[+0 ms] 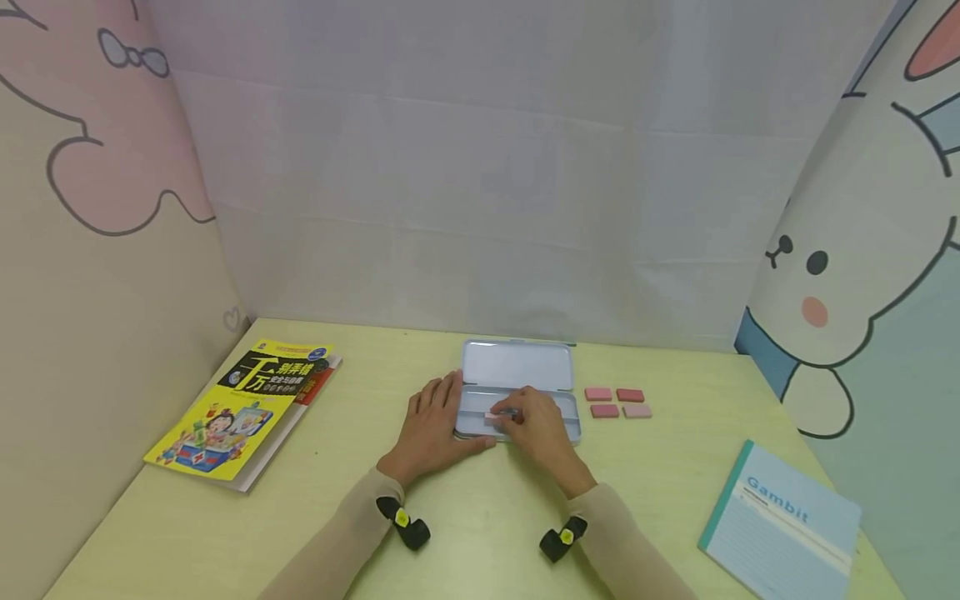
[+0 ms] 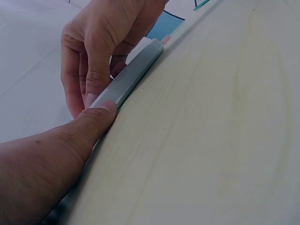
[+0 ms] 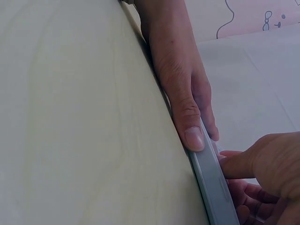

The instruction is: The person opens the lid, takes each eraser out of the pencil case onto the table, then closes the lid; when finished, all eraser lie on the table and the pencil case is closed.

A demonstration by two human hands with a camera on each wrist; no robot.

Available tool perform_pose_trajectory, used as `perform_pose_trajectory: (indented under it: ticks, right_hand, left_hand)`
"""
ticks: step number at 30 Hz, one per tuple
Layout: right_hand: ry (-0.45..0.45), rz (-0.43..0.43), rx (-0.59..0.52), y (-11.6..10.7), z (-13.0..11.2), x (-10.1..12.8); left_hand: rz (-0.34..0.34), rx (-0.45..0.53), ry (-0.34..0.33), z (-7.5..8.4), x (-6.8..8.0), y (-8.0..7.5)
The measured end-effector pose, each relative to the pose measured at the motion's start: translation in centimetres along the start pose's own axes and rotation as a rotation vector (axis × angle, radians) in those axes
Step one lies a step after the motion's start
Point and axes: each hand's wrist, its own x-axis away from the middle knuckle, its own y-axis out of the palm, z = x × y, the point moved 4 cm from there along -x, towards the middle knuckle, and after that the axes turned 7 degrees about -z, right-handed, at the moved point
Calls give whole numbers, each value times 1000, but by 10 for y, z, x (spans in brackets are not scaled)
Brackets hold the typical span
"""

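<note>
Soft, even room light from overhead, pale desk [image 1: 480, 533] bright without glare, only faint shadows under the hands, head view slightly hazy and bowed at its edges, wrist views sharp on knuckles, nearest skin and far backdrop softly blurred

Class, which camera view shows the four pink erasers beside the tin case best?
The head view: all four pink erasers lie in plain sight right of the open tin case. Neither wrist view shows them, only the case's edge and hands.
</note>
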Motion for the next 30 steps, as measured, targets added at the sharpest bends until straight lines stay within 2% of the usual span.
perform_pose_trajectory:
  ticks: [5, 12, 17, 25, 30]
  right_hand:
    - [-16, 9, -47, -3, 0, 1]
    - [5, -8, -270, -7, 6, 3]
    - [-27, -16, -357, -16, 10, 6]
    - [-49, -21, -346, -33, 25, 15]
    - [34, -30, -288, -42, 39, 24]
  left_hand:
    - [12, -2, 7, -1, 0, 1]
    - [21, 3, 9, -3, 0, 2]
    - [26, 7, 13, -3, 0, 3]
    - [6, 15, 3, -4, -3, 5]
    - [-2, 13, 3, -6, -3, 6]
